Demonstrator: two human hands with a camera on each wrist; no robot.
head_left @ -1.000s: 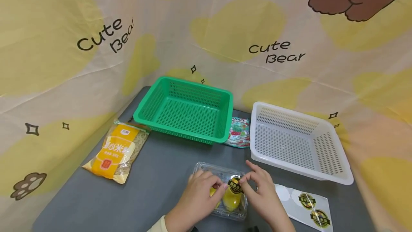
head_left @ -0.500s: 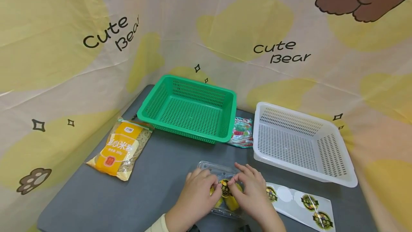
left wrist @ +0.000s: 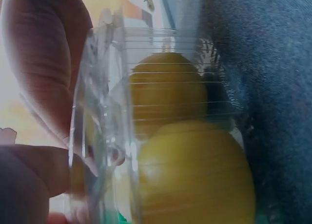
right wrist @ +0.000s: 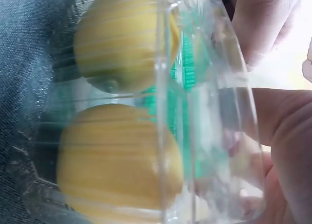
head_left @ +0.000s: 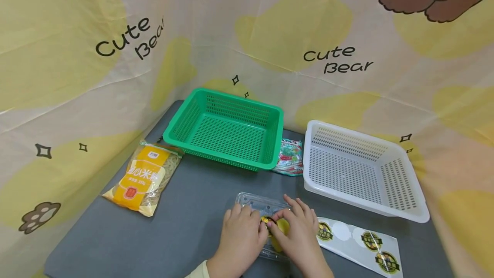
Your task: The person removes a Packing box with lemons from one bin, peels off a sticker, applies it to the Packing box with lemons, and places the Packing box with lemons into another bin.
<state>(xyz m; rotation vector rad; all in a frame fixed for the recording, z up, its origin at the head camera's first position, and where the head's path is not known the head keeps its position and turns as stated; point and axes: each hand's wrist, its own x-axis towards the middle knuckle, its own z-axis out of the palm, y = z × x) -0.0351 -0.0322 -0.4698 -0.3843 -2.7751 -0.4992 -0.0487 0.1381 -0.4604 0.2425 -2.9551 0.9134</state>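
- Item in hand: clear plastic clamshell box [head_left: 257, 206] holding two yellow round fruits [right wrist: 122, 170], lying on the grey tabletop [head_left: 193, 209] at the near edge, in front of the green basket [head_left: 225, 128] and the white basket [head_left: 360, 168].
- Left hand [head_left: 241, 239]: fingers curled over the box lid, fingertips pressing on a round black-and-gold sticker [head_left: 267, 220].
- Right hand [head_left: 299, 235]: fingers likewise bent onto the lid, touching the same sticker from the other side.
- Handling note (judgement): the sticker should seat best if smoothed from its middle outward with the box kept flat; the thin lid looks likely to flex under hard pressure.
- Head view only: sticker sheet [head_left: 359, 243] just beside the right hand, noodle packet [head_left: 143, 177] to the left, small snack packet [head_left: 288, 158] between the baskets.
- Wrist views only: the fruits seen through the ribbed wall, touching each other; thumb [left wrist: 34, 180] against the box side. The sticker is not visible there.
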